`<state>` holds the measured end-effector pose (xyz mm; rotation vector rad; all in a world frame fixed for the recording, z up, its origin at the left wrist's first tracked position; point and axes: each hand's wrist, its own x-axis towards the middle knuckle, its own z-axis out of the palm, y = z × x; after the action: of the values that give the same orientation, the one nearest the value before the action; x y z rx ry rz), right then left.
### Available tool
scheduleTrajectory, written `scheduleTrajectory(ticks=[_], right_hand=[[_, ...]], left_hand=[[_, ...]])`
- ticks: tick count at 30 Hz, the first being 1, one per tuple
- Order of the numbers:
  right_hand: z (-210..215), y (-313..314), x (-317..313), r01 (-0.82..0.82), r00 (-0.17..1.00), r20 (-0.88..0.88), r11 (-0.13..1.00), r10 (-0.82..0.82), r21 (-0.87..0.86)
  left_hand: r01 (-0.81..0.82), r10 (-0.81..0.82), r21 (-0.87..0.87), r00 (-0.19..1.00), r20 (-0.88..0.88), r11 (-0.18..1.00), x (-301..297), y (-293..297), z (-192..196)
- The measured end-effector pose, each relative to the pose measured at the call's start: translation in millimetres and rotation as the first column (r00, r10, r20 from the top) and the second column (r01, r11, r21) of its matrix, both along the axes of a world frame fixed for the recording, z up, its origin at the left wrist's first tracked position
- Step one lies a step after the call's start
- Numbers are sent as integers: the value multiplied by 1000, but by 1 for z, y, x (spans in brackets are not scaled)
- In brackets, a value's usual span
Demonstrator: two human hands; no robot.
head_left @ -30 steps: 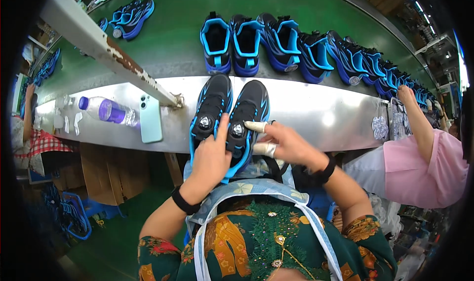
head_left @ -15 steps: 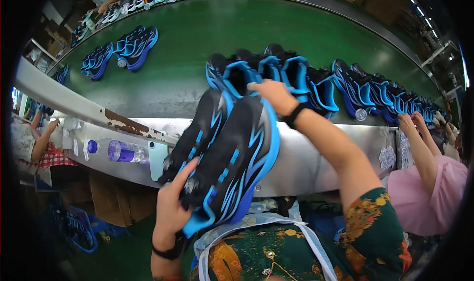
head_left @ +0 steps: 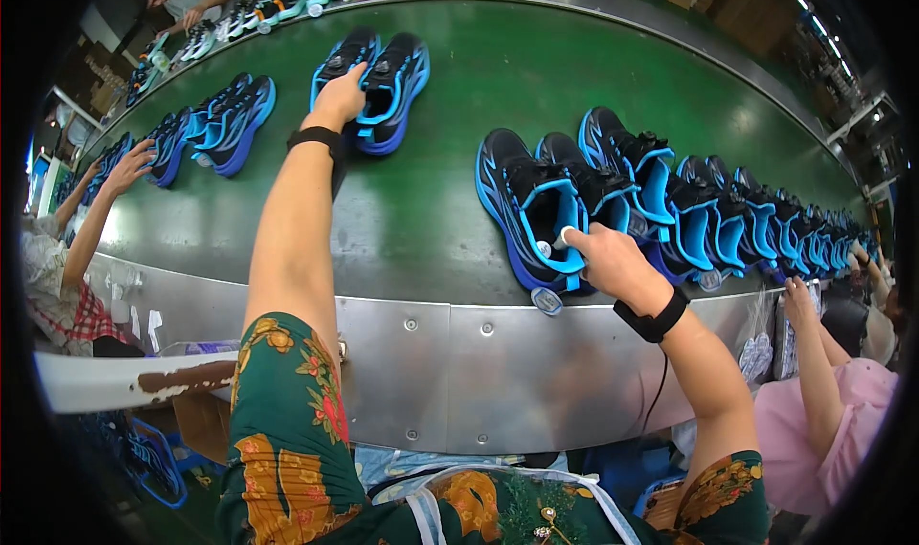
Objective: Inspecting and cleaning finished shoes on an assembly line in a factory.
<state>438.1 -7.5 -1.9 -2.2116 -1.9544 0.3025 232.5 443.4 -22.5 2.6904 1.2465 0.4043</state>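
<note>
A pair of black and blue sneakers point(head_left: 402, 90) stands on the green belt, out ahead and left of centre. My left hand point(head_left: 337, 102), arm stretched out, is closed at the heel of the left shoe of that pair; part of its fingers is hidden. Closer to me on the right, my right hand point(head_left: 617, 263) pinches the heel collar of another black and blue sneaker point(head_left: 512, 200), the nearest end of a long row. Something white shows at my right fingertips. A round clear tag point(head_left: 547, 302) hangs by that shoe's heel.
More sneakers point(head_left: 728, 210) run along the belt point(head_left: 459, 86) to the right, and others point(head_left: 235, 129) stand at left. A metal ledge point(head_left: 450, 363) edges the belt on my side. A white rail point(head_left: 144, 378) lies at lower left. Co-workers' hands point(head_left: 127, 167) reach in from both sides.
The sneaker pair, held close to my body before, now stands far out on the belt with my left hand at it. My right hand is now at the end shoe's heel. The view has shifted.
</note>
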Motion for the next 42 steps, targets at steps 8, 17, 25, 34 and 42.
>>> scheduleTrajectory(ticks=[8, 17, 25, 34, 42], right_hand=[[40, -14, -92, -89, 967, -246, 990, 59, -112], [71, -106, -199, -524, 462, -802, 846, 378, 96], [49, -79, -153, -344, 787, -517, 935, 337, 86], [60, -96, -169, -431, 874, -253, 902, 416, -5], [45, -117, -183, -184, 886, -413, 977, 212, 106]], left_hand=[[133, -143, 56, 847, 513, 990, -33, -174, 14], [-40, 163, -204, 761, 629, 978, -188, -393, 40], [536, -308, -348, 788, 532, 769, -195, -500, 22], [439, 102, -784, 842, 529, 439, -186, -483, 41], [383, 111, -805, 872, 477, 453, -175, -487, 20]])
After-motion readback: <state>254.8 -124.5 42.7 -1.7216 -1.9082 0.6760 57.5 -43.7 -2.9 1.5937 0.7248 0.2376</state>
